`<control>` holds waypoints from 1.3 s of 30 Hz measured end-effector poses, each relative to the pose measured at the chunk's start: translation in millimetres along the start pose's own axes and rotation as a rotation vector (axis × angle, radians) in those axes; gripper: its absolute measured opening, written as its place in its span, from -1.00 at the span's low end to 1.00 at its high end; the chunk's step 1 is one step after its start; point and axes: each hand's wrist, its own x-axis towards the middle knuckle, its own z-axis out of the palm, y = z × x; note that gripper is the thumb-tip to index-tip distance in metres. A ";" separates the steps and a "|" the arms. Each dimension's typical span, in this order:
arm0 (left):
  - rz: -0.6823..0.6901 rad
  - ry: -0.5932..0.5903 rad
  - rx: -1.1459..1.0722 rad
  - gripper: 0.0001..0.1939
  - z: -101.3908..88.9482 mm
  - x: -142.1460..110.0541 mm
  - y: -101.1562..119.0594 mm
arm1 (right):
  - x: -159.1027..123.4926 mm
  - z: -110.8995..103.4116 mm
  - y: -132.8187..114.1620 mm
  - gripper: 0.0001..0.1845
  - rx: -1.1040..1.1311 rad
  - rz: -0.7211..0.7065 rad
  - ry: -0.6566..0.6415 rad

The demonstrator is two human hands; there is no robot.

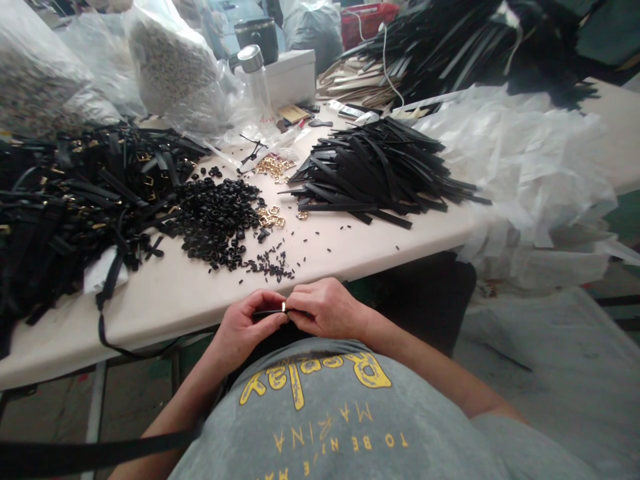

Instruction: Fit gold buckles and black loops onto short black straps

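Note:
My left hand (254,325) and my right hand (327,308) meet in front of my body, just off the table's near edge. Between them is a thin black strap (267,312) with a small gold buckle (284,307) on it. The left fingers pinch the strap, while the right fingers close around the buckle end and hide part of it. Beyond the hands lie tiny black pieces (273,265), a heap of small black loops (220,217), loose gold buckles (273,167) and a pile of flat black strips (370,170).
Buckled black straps (90,193) are heaped on the left of the table (210,303), one dangling over its edge. Behind stand filled plastic bags (167,60), a clear bottle (255,83) and a white box (293,77). White sheets (525,160) hang over the right side.

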 end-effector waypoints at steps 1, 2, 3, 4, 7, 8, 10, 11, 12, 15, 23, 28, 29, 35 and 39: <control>0.019 -0.001 0.015 -0.78 0.3 0.5 2.0 | 0.5 -0.1 0.1 -0.78 -0.030 -0.001 -0.002; 0.043 0.002 0.035 -0.77 0.3 1.1 3.8 | 1.0 -0.4 0.2 -0.79 -0.060 -0.003 -0.004; 0.066 0.008 0.060 -0.78 0.2 1.7 5.0 | 1.7 -1.0 0.6 -0.79 -0.086 -0.006 -0.007; 0.089 0.021 0.090 -0.79 -0.2 2.3 5.6 | 2.3 -2.0 1.2 -0.79 -0.105 -0.010 -0.007; 0.143 0.088 0.171 -0.83 -2.5 4.0 4.5 | 3.1 -7.3 3.8 -0.76 -0.135 -0.003 -0.008; 0.153 0.102 0.182 -0.84 -3.4 4.5 3.6 | 2.8 -9.3 4.9 -0.74 -0.140 0.009 -0.007; 0.165 0.094 0.185 -0.83 -5.5 5.2 2.9 | 1.2 -12.9 7.1 -0.73 -0.145 0.033 -0.010; 0.166 0.064 0.180 -0.82 -6.6 5.4 3.3 | 0.0 -14.4 8.1 -0.73 -0.140 0.040 -0.012; 0.159 0.018 0.166 -0.80 -7.7 5.4 4.4 | -1.2 -15.6 9.1 -0.74 -0.128 0.043 -0.012; 0.077 -0.152 0.066 -0.71 -10.7 4.7 10.5 | -4.3 -18.9 11.1 -0.76 -0.064 0.032 0.000; 0.201 -0.094 0.326 -0.82 -8.4 14.8 18.8 | -1.9 -11.3 13.1 -0.78 -0.085 0.053 -0.013; 0.335 0.077 0.432 -0.86 -13.9 18.8 21.2 | -6.1 -18.2 26.3 -0.87 -0.039 0.158 -0.013; 0.338 0.130 0.397 -0.86 -15.3 18.6 21.5 | -8.0 -21.3 29.9 -0.87 0.004 0.190 0.020; 0.326 0.337 -0.136 -0.80 -7.0 21.4 19.5 | -5.7 -16.8 30.2 -0.86 0.340 0.442 0.187; 0.316 0.418 -0.344 -0.76 8.0 29.3 17.3 | 5.6 -0.5 18.6 -0.86 0.551 0.474 0.194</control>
